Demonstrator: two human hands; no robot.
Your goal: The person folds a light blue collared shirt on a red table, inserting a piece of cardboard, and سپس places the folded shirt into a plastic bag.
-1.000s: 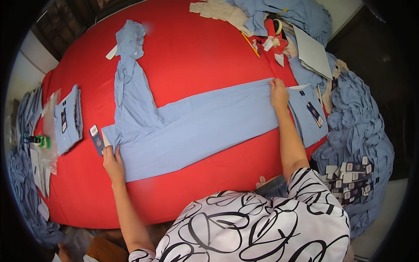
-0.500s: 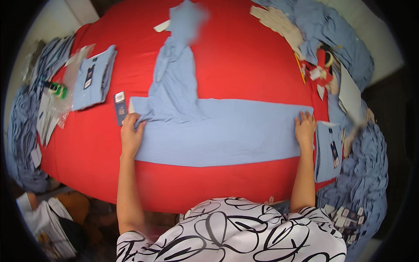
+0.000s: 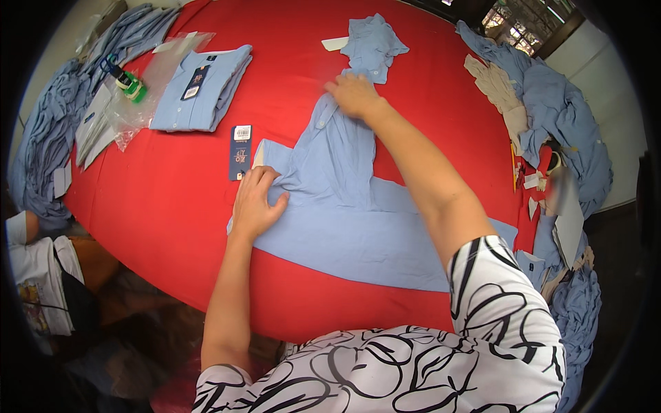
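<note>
A light blue shirt [image 3: 344,234] lies folded lengthwise across the red-covered table, with one sleeve [image 3: 337,148] pointing away from me and its cuff end [image 3: 372,45] at the far side. At the shirt's left end rests my left hand [image 3: 255,206], open, fingers on the cloth and thumb apart. My right arm stretches across the shirt. My right hand [image 3: 354,96] lies over the narrow part of the sleeve, below the cuff end, fingers spread; its underside is hidden. A dark blue tag [image 3: 240,153] lies beside the left hand, and a white card [image 3: 335,44] shows by the cuff.
To the left lie a folded tagged shirt [image 3: 203,89], clear plastic bags [image 3: 162,69], a green tape dispenser [image 3: 132,88] and heaped blue garments [image 3: 45,138]. More blue garments [image 3: 564,110], beige cloth [image 3: 499,89] and a white board [image 3: 568,227] line the right edge.
My right hand has left the shirt's right end and reached up and left onto the sleeve. The left hand stays at the left end. The whole view has shifted.
</note>
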